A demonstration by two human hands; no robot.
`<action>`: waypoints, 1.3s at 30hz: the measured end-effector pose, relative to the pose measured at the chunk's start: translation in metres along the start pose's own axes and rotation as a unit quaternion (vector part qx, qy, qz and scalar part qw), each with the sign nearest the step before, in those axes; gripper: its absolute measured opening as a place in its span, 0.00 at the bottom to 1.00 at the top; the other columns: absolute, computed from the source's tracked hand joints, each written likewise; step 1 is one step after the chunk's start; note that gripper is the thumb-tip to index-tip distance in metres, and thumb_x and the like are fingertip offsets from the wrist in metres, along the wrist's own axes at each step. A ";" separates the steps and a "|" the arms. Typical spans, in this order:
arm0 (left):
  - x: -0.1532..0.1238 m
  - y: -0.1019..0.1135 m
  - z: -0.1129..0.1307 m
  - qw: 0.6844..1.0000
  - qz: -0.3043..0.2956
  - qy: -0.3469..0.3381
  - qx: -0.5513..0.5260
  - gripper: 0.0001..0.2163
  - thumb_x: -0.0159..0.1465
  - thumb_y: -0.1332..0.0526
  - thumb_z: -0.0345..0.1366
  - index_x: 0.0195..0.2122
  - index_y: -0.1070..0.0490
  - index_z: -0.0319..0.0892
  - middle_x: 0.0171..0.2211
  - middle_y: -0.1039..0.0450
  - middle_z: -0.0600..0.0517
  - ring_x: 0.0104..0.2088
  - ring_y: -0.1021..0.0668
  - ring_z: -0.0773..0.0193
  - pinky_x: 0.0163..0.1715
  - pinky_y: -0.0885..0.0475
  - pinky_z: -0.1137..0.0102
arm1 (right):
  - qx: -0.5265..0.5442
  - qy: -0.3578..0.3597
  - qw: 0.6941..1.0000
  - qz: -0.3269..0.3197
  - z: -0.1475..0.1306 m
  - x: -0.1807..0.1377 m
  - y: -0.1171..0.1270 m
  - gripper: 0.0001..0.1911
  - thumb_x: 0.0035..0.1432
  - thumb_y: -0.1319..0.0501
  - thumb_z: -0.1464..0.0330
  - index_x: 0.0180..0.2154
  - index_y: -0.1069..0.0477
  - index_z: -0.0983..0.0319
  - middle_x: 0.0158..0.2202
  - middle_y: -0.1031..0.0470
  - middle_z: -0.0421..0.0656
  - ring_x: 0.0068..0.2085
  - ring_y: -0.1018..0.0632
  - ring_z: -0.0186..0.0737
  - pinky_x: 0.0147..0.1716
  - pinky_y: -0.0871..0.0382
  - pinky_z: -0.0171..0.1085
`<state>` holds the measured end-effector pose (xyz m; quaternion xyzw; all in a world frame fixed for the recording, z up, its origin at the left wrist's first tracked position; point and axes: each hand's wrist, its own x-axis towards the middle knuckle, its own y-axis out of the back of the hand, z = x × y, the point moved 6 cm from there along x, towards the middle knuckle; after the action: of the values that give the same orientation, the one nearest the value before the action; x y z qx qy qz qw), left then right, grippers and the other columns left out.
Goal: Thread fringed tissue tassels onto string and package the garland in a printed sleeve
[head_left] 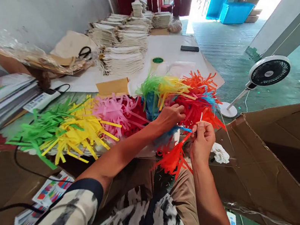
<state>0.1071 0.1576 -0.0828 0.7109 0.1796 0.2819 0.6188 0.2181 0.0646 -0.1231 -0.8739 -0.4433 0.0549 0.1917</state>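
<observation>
Currently, a blue strip (pixel 184 128) is being pinched by the right hand (pixel 202 137) near the counter (pixel 168 49), its long axis running sideways toward the left hand (pixel 170 116), whose grip cannot be told.

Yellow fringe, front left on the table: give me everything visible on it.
The yellow fringe is a shaggy bunch of narrow, bright yellow strips, paper-like by their look. It lies spread on the near part of the table, strips fanning out at many angles, several poking past the near edge. The green fringe meets its left side; the pink fringe adjoins at upper right. Neither the left hand nor the right hand touches it.
</observation>
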 end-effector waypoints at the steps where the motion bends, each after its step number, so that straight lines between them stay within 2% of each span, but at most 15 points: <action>1: 0.003 0.000 0.000 1.000 0.003 -0.001 0.010 0.11 0.73 0.41 0.29 0.42 0.17 0.41 0.46 0.23 0.42 0.49 0.23 0.52 0.34 0.35 0.64 | -0.003 0.002 1.000 -0.002 0.001 0.000 0.000 0.19 0.61 0.30 0.51 0.34 0.31 0.58 0.25 0.31 0.33 0.21 0.39 0.27 0.18 0.48 0.30; 5: 0.008 0.003 -0.008 0.997 0.051 -0.042 -0.042 0.11 0.72 0.39 0.28 0.38 0.16 0.41 0.45 0.21 0.42 0.48 0.23 0.54 0.43 0.31 0.62 | -0.029 0.018 0.999 -0.010 0.001 0.002 0.001 0.20 0.63 0.32 0.50 0.35 0.30 0.58 0.26 0.31 0.34 0.22 0.39 0.28 0.19 0.48 0.31; 8: 0.007 0.013 -0.028 0.964 0.117 -0.076 -0.225 0.05 0.69 0.32 0.33 0.39 0.14 0.46 0.44 0.20 0.46 0.45 0.22 0.59 0.46 0.29 0.64 | -0.051 0.033 0.998 -0.028 0.001 0.002 0.002 0.18 0.66 0.33 0.51 0.36 0.29 0.58 0.26 0.31 0.34 0.22 0.39 0.29 0.20 0.49 0.31; 11: 0.011 0.026 -0.060 0.881 0.176 -0.041 -0.438 0.07 0.63 0.26 0.39 0.40 0.13 0.46 0.42 0.20 0.47 0.42 0.20 0.63 0.43 0.27 0.67 | -0.065 0.043 0.996 -0.037 0.001 0.002 0.002 0.16 0.67 0.35 0.53 0.37 0.28 0.59 0.27 0.30 0.34 0.24 0.37 0.30 0.22 0.47 0.32; 13: 0.015 0.034 -0.079 0.819 0.190 0.006 -0.541 0.11 0.57 0.22 0.42 0.38 0.13 0.44 0.40 0.19 0.47 0.39 0.20 0.64 0.38 0.27 0.69 | -0.071 0.044 0.996 -0.038 0.002 0.001 0.002 0.16 0.68 0.35 0.53 0.37 0.28 0.59 0.27 0.30 0.35 0.24 0.36 0.30 0.22 0.47 0.32; 16: 0.017 0.044 -0.101 0.734 0.204 0.088 -0.642 0.13 0.56 0.22 0.45 0.38 0.13 0.43 0.36 0.20 0.49 0.31 0.24 0.70 0.30 0.30 0.72 | -0.074 0.045 0.996 -0.038 0.001 0.001 0.002 0.17 0.68 0.35 0.52 0.37 0.28 0.59 0.27 0.30 0.35 0.24 0.37 0.31 0.22 0.48 0.32; 18: 0.017 0.048 -0.108 0.696 0.205 0.133 -0.675 0.13 0.59 0.24 0.46 0.38 0.14 0.42 0.33 0.21 0.50 0.24 0.30 0.75 0.24 0.35 0.75 | -0.078 0.050 0.995 -0.039 -0.001 0.000 0.002 0.17 0.68 0.36 0.51 0.37 0.29 0.58 0.27 0.31 0.34 0.23 0.38 0.31 0.22 0.48 0.33; 20: 0.017 0.054 -0.108 0.693 0.196 0.147 -0.678 0.13 0.58 0.23 0.45 0.34 0.15 0.40 0.29 0.23 0.52 0.21 0.34 0.77 0.21 0.40 0.75 | -0.086 0.058 0.994 -0.039 -0.004 0.000 0.002 0.18 0.68 0.36 0.51 0.36 0.29 0.58 0.27 0.31 0.35 0.23 0.38 0.31 0.22 0.48 0.33; 23: 0.016 0.064 -0.103 0.685 0.207 0.142 -0.684 0.14 0.58 0.23 0.45 0.33 0.17 0.38 0.26 0.25 0.54 0.20 0.36 0.78 0.19 0.40 0.76 | -0.097 0.065 0.993 -0.035 -0.006 0.000 0.003 0.18 0.69 0.37 0.52 0.36 0.29 0.58 0.27 0.31 0.35 0.23 0.39 0.31 0.22 0.47 0.33; 26: 0.014 0.073 -0.096 0.652 0.217 0.136 -0.714 0.14 0.64 0.27 0.46 0.39 0.18 0.39 0.30 0.24 0.54 0.19 0.37 0.80 0.19 0.37 0.78 | -0.095 0.068 0.993 -0.026 -0.007 -0.001 0.003 0.17 0.69 0.36 0.52 0.36 0.30 0.58 0.28 0.31 0.35 0.23 0.38 0.31 0.23 0.46 0.33; 29: 0.007 0.078 -0.084 0.650 0.217 0.125 -0.717 0.15 0.69 0.32 0.49 0.40 0.19 0.39 0.32 0.22 0.53 0.19 0.36 0.80 0.19 0.36 0.79 | -0.074 0.077 0.994 -0.005 -0.010 -0.003 0.005 0.16 0.68 0.35 0.52 0.37 0.29 0.58 0.28 0.30 0.35 0.25 0.35 0.31 0.24 0.44 0.32; 32: -0.004 0.071 -0.065 0.692 0.181 0.110 -0.690 0.17 0.62 0.26 0.50 0.39 0.20 0.39 0.32 0.20 0.52 0.20 0.29 0.77 0.21 0.31 0.77 | -0.069 0.095 0.993 0.015 -0.015 -0.005 0.009 0.16 0.68 0.35 0.52 0.39 0.29 0.58 0.28 0.30 0.34 0.26 0.33 0.32 0.26 0.42 0.32; 34: -0.012 0.059 -0.050 0.736 0.144 0.103 -0.653 0.18 0.57 0.23 0.48 0.41 0.18 0.39 0.31 0.19 0.51 0.22 0.25 0.73 0.22 0.30 0.75 | -0.079 0.110 0.991 0.018 -0.019 -0.006 0.009 0.16 0.69 0.36 0.52 0.39 0.29 0.58 0.28 0.30 0.35 0.27 0.31 0.32 0.27 0.40 0.32; 36: -0.020 0.042 -0.036 0.771 0.119 0.108 -0.616 0.18 0.57 0.23 0.47 0.43 0.17 0.40 0.30 0.19 0.51 0.22 0.25 0.72 0.22 0.30 0.74 | -0.087 0.123 0.989 0.010 -0.021 -0.006 0.007 0.15 0.70 0.37 0.53 0.39 0.29 0.57 0.28 0.31 0.35 0.29 0.30 0.33 0.29 0.39 0.33; 39: -0.030 0.016 -0.016 0.781 0.094 0.117 -0.606 0.19 0.60 0.26 0.50 0.43 0.16 0.40 0.30 0.19 0.52 0.21 0.26 0.72 0.23 0.31 0.74 | -0.104 0.125 0.987 -0.001 -0.019 -0.006 0.004 0.14 0.70 0.38 0.54 0.38 0.29 0.57 0.28 0.34 0.34 0.29 0.33 0.33 0.30 0.40 0.33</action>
<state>0.0727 0.1490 -0.0715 0.1647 -0.0249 0.4704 0.8666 0.2224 0.0526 -0.1074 -0.8884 -0.4205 -0.1010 0.1539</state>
